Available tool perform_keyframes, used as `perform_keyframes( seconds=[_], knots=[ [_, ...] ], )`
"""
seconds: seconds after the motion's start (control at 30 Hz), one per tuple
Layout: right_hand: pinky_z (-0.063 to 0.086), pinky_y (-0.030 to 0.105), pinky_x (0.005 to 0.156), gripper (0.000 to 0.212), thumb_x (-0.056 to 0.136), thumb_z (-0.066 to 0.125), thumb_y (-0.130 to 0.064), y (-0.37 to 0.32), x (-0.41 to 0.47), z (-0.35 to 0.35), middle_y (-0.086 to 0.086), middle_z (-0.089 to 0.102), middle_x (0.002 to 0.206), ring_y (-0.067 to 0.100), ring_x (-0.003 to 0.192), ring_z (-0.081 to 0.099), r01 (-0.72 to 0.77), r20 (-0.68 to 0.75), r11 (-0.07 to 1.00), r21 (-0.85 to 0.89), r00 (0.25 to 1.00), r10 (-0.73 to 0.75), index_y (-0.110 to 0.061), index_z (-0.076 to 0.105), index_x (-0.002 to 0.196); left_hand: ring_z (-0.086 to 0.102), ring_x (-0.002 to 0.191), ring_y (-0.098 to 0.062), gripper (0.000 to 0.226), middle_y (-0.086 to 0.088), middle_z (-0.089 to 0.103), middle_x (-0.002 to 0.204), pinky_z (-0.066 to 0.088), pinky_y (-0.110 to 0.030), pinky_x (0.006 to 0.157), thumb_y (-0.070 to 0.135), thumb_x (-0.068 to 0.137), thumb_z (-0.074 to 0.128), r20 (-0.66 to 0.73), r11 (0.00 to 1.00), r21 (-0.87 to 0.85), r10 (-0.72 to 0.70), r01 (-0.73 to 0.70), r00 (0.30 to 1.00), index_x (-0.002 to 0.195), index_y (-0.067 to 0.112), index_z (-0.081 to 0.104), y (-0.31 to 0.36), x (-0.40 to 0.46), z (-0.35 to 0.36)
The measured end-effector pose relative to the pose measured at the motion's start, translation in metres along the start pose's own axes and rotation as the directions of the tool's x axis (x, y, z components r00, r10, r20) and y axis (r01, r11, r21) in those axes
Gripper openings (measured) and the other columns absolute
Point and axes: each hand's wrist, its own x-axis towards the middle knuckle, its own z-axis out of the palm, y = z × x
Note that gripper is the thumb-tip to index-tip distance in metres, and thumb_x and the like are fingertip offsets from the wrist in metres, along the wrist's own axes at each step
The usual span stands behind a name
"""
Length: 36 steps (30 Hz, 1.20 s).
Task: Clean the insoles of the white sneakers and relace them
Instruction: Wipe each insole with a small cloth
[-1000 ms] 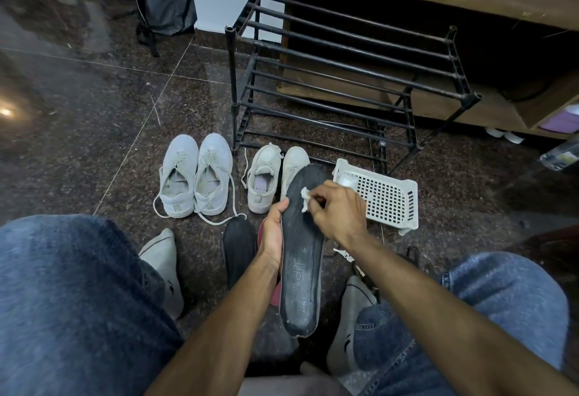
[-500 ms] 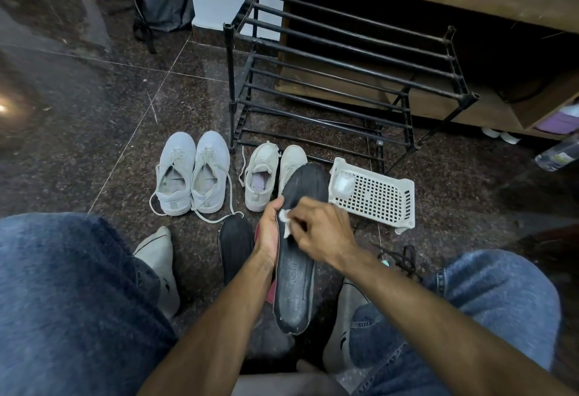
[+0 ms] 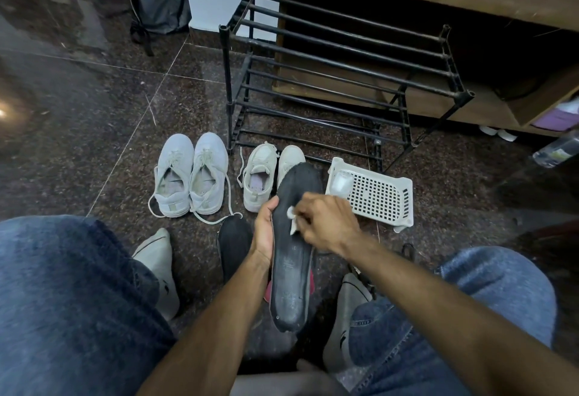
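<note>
Head view: left hand (image 3: 264,232) is gripping the dark insole (image 3: 293,258) along its left edge, fingers curled behind it, thumb up the near side, holding it raised over the floor; right hand (image 3: 326,223) is pinching a small white wipe (image 3: 292,218) with curled fingers and pressing it on the insole's upper half, just right of the left thumb; a second dark insole (image 3: 233,247) is lying on the floor just left of the left wrist; the small white sneakers (image 3: 260,176) are sitting beyond the left hand, one partly hidden behind the insole's toe; the larger white sneakers (image 3: 191,176) are further left of that hand, laces trailing loose on the floor; a white basket (image 3: 376,195) is lying just beyond the right hand, near a black rack (image 3: 338,82).

Risks, as judgement: the insole is being held by one edge only, so hard rubbing could be bending it or twisting it out of the grip; the wipe is small and bunched, so it could be slipping from the pinch or missing the heel end; a dropped insole would be landing on the floor and picking dirt up again; the loose laces could be snagging when the shoes are lifted; which pair this insole belongs to, cannot tell.
</note>
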Motion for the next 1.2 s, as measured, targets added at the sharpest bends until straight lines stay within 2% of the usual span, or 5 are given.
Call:
perform_keyframes(
  seconds=[0.17, 0.33, 0.8, 1.0, 1.2],
  knots=[
    [0.052, 0.040, 0.079, 0.027, 0.090, 0.047, -0.020, -0.018, -0.035, 0.006, -0.004, 0.060, 0.094, 0.021, 0.081, 0.062, 0.134, 0.188, 0.990, 0.054, 0.972, -0.142, -0.016, 0.070, 0.105, 0.047, 0.129, -0.038, 0.086, -0.027, 0.049, 0.139, 0.032, -0.048, 0.115, 0.043, 0.068, 0.072, 0.013, 0.995, -0.031, -0.092, 0.093, 0.996, 0.136, -0.004, 0.051, -0.005, 0.008, -0.007],
    [0.051, 0.034, 0.071, 0.026, 0.091, 0.046, -0.020, 0.008, -0.003, -0.003, -0.003, 0.060, 0.097, 0.024, 0.082, 0.063, -0.018, 0.025, 0.997, -0.074, 0.999, 0.020, -0.018, 0.069, 0.103, 0.069, 0.072, -0.024, 0.039, -0.014, 0.072, 0.085, 0.054, -0.031, 0.073, 0.035, 0.084, 0.053, -0.027, 0.996, 0.051, -0.071, 0.073, 0.997, 0.086, 0.004, 0.077, -0.008, -0.001, 0.003],
    [0.053, 0.033, 0.072, 0.020, 0.091, 0.058, -0.020, -0.001, 0.001, 0.015, -0.007, 0.064, 0.091, 0.011, 0.074, 0.057, -0.049, -0.173, 0.969, 0.243, 0.981, 0.093, -0.018, 0.073, 0.104, 0.060, 0.105, -0.025, 0.048, -0.016, 0.067, 0.105, 0.041, -0.038, 0.103, 0.042, 0.084, 0.052, 0.041, 0.994, 0.079, 0.072, -0.075, 0.997, 0.105, 0.003, 0.069, -0.008, 0.004, 0.004],
    [0.045, 0.026, 0.072, 0.019, 0.090, 0.061, -0.021, 0.029, 0.038, -0.005, -0.004, 0.070, 0.101, 0.015, 0.082, 0.059, -0.327, -0.175, 0.905, 0.272, 0.908, 0.380, -0.023, 0.074, 0.103, 0.062, 0.059, -0.030, 0.060, -0.021, 0.064, 0.080, 0.048, -0.029, 0.048, 0.051, 0.083, 0.046, 0.197, 0.961, 0.237, -0.191, 0.142, 0.962, 0.097, -0.001, 0.071, -0.017, -0.010, 0.009],
    [0.052, 0.033, 0.078, 0.018, 0.088, 0.064, -0.016, 0.019, 0.017, -0.003, -0.005, 0.070, 0.100, 0.012, 0.082, 0.061, -0.081, -0.094, 0.948, 0.306, 0.989, 0.114, -0.016, 0.074, 0.102, 0.062, 0.057, -0.030, 0.055, -0.023, 0.064, 0.076, 0.050, -0.030, 0.048, 0.043, 0.082, 0.045, 0.212, 0.982, 0.165, -0.128, 0.094, 0.969, 0.093, -0.004, 0.071, -0.015, -0.007, 0.009]
  ],
)
